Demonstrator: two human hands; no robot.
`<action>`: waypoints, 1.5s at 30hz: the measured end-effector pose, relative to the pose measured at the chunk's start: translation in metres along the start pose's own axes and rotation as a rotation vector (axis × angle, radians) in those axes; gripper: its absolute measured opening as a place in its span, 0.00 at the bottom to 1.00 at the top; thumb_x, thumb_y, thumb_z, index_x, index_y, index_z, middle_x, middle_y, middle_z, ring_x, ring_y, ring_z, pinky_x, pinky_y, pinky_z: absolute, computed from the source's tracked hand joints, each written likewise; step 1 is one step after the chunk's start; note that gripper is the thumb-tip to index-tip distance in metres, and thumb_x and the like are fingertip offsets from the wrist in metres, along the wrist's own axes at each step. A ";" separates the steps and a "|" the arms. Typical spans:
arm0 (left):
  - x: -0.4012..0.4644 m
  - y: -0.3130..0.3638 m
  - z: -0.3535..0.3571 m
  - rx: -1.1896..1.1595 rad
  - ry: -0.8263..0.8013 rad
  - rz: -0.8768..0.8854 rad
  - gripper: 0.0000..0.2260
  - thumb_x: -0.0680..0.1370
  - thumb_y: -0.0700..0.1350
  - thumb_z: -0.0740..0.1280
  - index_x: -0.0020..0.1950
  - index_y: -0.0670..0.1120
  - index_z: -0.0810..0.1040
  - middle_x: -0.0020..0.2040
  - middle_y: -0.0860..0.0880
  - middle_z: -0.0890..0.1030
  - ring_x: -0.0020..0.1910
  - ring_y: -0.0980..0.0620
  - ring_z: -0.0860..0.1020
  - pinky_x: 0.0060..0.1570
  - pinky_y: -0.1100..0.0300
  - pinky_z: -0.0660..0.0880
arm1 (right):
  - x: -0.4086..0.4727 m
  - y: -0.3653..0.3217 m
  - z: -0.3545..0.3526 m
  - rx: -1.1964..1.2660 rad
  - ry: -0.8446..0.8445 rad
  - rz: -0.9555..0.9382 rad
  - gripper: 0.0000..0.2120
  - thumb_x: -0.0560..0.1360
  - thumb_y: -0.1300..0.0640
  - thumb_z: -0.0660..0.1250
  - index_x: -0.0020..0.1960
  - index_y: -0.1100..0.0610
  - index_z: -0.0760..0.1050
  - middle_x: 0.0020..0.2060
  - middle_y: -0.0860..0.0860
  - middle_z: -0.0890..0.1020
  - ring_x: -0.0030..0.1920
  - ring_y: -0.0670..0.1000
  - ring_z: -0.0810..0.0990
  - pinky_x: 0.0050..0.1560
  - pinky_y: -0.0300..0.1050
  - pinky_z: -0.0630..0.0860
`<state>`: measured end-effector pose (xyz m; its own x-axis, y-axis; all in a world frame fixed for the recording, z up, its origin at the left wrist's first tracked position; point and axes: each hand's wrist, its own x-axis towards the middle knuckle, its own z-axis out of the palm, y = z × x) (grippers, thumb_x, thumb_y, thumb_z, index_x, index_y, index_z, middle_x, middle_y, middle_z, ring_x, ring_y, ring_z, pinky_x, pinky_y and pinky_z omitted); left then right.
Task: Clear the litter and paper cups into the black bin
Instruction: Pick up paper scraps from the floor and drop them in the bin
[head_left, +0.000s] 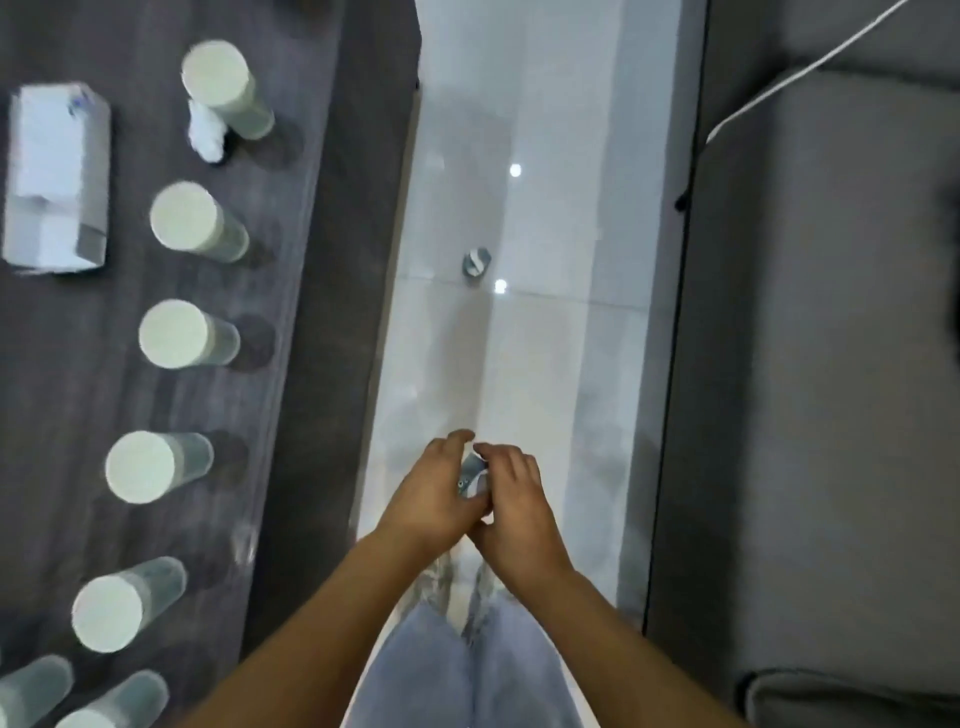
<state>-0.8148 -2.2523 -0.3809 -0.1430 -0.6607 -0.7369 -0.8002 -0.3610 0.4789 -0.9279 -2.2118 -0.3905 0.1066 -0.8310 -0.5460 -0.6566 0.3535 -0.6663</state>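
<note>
1. The left hand (434, 493) and right hand (514, 506) meet over the pale floor (545, 364), between the dark worktop (311, 312) on the left and a grey sofa (831, 364) on the right.
2. Both hands hold one small scrap (471, 470) between them. Left fingers (457, 441) curl round its left side; right fingers (498, 457) pinch its top edge. Most of the scrap is hidden by the hands, so what it is cannot be told; only a grey-white sliver shows.
3. A second small piece of litter (476, 265) lies on the floor, farther off, blurred; it looks like a crumpled grey and white wrapper.
4. Upturned paper cups stand in a row along the worktop: far cup (223, 85), then (195, 221), (184, 335), (153, 465), (122, 605). Two more at the near left corner (111, 701) are cut off by the frame edge.
5. A crumpled white wad (207, 136) touches the far cup.
6. A white box (57, 176) lies at the far left of the worktop, its print too blurred to read.
7. A white cable (810, 67) crosses the sofa at far right.
8. Blue jeans (467, 670) show below the arms; the feet are partly hidden.
</note>
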 end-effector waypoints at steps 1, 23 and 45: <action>-0.002 0.011 -0.009 -0.030 0.001 -0.009 0.29 0.75 0.50 0.69 0.73 0.53 0.61 0.70 0.50 0.69 0.64 0.49 0.74 0.58 0.62 0.70 | 0.001 -0.011 -0.012 0.000 -0.006 0.006 0.29 0.74 0.59 0.70 0.71 0.52 0.63 0.67 0.46 0.67 0.67 0.45 0.65 0.66 0.33 0.65; 0.201 0.083 -0.220 0.085 0.107 -0.005 0.20 0.75 0.44 0.68 0.66 0.46 0.71 0.62 0.45 0.72 0.55 0.45 0.76 0.57 0.53 0.74 | 0.267 -0.068 -0.145 -0.198 0.020 0.170 0.29 0.75 0.53 0.68 0.73 0.51 0.63 0.70 0.50 0.67 0.69 0.52 0.64 0.65 0.47 0.69; 0.496 -0.088 -0.049 0.006 0.172 -0.130 0.17 0.75 0.48 0.70 0.63 0.50 0.72 0.62 0.49 0.73 0.50 0.56 0.71 0.44 0.64 0.68 | 0.584 0.159 0.058 -0.503 -0.014 0.065 0.35 0.72 0.54 0.71 0.74 0.53 0.58 0.74 0.59 0.56 0.72 0.61 0.57 0.70 0.55 0.63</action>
<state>-0.7865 -2.5803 -0.7649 0.0632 -0.7118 -0.6996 -0.8089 -0.4470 0.3818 -0.9270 -2.6163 -0.8446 0.0616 -0.8073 -0.5869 -0.9401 0.1506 -0.3058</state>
